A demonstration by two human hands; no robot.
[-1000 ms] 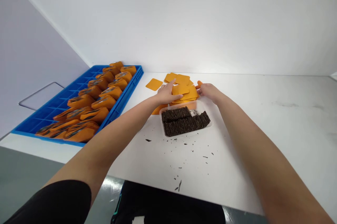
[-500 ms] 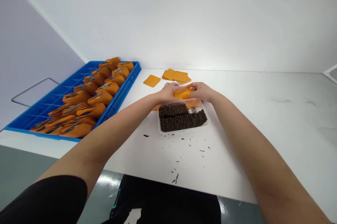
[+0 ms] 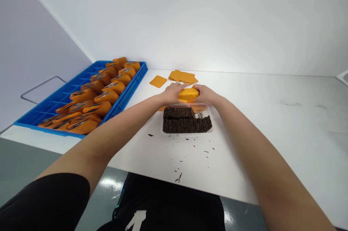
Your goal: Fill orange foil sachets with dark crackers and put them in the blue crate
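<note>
Both hands meet around one orange paper wrapper (image 3: 187, 95), bent into a folded shape just behind a clear plastic tub (image 3: 213, 119). My left hand (image 3: 172, 93) is closed on its left side, and my right hand (image 3: 206, 95) grips its right side. Whatever lies inside the wrapper is hidden. Rows of thin dark brown pieces (image 3: 186, 125) stand packed on edge in the tub, with a gap at its back right holding dark crumbs. More orange paper shows beneath and behind the tub.
Several flat orange sheets (image 3: 186, 77) lie behind my hands, with a single sheet (image 3: 158, 81) to their left. At left, a blue divided crate (image 3: 40, 109) holds many folded orange packets (image 3: 107, 97). Dark flakes (image 3: 178, 177) are scattered near the table's front edge.
The orange wrapper is now bent more tightly between my hands, and my right fingers have curled in around its edge. The view has shifted slightly; the tub stays in place.
</note>
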